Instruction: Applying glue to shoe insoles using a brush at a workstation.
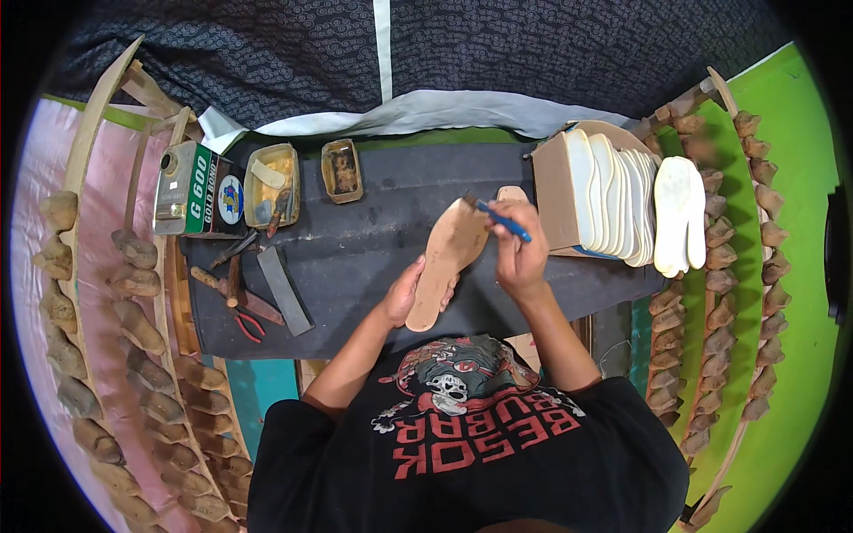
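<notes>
My left hand (408, 291) is closed round the heel half of a tan insole (444, 253), which is tilted with its wide toe end pointing away from me. In my right hand (522, 256) I grip a brush with a blue handle (511, 222). Its dark bristles meet the toe end of the insole, or hover just over it. Darker, wet-looking patches mark the upper part of the insole. Another tan piece (511, 193), partly hidden by my right hand, lies on the dark-covered table (355, 240) just beyond it.
A glue can (197, 191), a tub with yellowish residue (271, 186) and a smaller tub (342, 171) stand at the back left. Pliers (244, 324), a hammer and a grey flat bar (284, 289) lie nearer. At right, a cardboard box (558, 191) holds white insoles; racks of shoe lasts (138, 324) flank the table.
</notes>
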A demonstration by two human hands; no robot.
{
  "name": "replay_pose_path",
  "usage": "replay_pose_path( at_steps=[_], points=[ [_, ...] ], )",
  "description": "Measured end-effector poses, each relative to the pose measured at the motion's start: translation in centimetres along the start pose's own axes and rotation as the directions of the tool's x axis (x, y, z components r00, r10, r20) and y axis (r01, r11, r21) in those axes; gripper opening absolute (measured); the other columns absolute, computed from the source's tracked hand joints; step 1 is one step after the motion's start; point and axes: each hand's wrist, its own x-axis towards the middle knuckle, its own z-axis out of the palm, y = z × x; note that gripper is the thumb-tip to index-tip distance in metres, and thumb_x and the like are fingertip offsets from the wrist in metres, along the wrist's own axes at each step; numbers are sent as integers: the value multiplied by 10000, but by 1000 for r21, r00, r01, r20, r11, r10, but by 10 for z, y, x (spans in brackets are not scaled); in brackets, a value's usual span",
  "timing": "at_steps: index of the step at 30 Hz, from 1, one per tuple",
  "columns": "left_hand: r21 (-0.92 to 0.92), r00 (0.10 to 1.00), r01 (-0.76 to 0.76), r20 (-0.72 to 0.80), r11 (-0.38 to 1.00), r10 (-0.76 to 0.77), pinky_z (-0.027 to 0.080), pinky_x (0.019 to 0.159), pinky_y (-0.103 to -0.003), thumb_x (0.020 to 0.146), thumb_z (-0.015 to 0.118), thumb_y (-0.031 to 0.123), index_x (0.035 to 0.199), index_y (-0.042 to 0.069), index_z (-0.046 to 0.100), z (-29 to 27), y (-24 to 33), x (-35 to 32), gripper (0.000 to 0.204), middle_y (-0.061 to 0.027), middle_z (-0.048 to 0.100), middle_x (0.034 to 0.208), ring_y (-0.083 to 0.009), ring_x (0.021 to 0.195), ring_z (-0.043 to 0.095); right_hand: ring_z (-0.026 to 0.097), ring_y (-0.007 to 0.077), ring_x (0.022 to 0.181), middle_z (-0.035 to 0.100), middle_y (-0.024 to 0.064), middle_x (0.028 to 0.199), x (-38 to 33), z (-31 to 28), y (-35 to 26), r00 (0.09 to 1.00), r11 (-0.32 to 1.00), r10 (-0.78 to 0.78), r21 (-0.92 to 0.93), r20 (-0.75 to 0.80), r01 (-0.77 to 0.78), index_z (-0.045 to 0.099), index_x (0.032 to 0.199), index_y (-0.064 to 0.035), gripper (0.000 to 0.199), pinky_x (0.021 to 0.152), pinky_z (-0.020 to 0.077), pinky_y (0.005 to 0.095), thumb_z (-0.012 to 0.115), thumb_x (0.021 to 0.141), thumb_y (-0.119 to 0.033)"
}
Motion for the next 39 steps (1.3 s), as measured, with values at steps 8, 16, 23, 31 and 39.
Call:
replay_pose_path(
  at_steps=[8,16,23,31,39],
  points=[
    [19,999,-21,-31,1000,21,546,712,-330,1083,285,559,1335,40,531,9,-14,-8,627,-92,636,1056,-194,824,633,672,303,945,668,202,1080,-9,-6,-13,990,998,-65,-13,126,68,570,1148,25,165,873,544,398,597,1005,-53],
    [186,992,-17,-120,982,40,544,694,-311,1093,305,525,1365,72,487,20,-20,-12,560,-84,633,1025,-172,808,627,659,270,935,650,180,1052,-30,-19,12,993,989,110,98,30,-113,557,1142,44,140,888,538,376,556,1013,-10],
    [199,990,-21,-135,980,48,546,692,-309,1102,303,502,1382,86,462,31,-28,-5,526,-81,628,1020,-166,816,625,654,349,950,651,198,1048,-23,-34,6,993,998,-13,62,118,5,572,1117,28,177,858,528,396,640,961,-21],
    [84,935,-139,-317,987,159,542,685,-307,1089,317,528,1329,52,524,24,-39,-39,571,-81,632,1021,-171,803,625,649,333,947,623,186,1051,-6,11,10,989,993,-13,115,147,-4,611,1084,43,175,839,524,391,667,958,-63],
    [-99,874,-331,-406,938,266,535,671,-303,1074,321,549,1349,68,520,4,-53,-99,589,-59,613,993,-163,782,609,699,286,903,683,139,1018,60,94,12,968,991,-30,135,249,-4,724,1123,-30,217,789,573,359,749,914,-80]
  ],
)
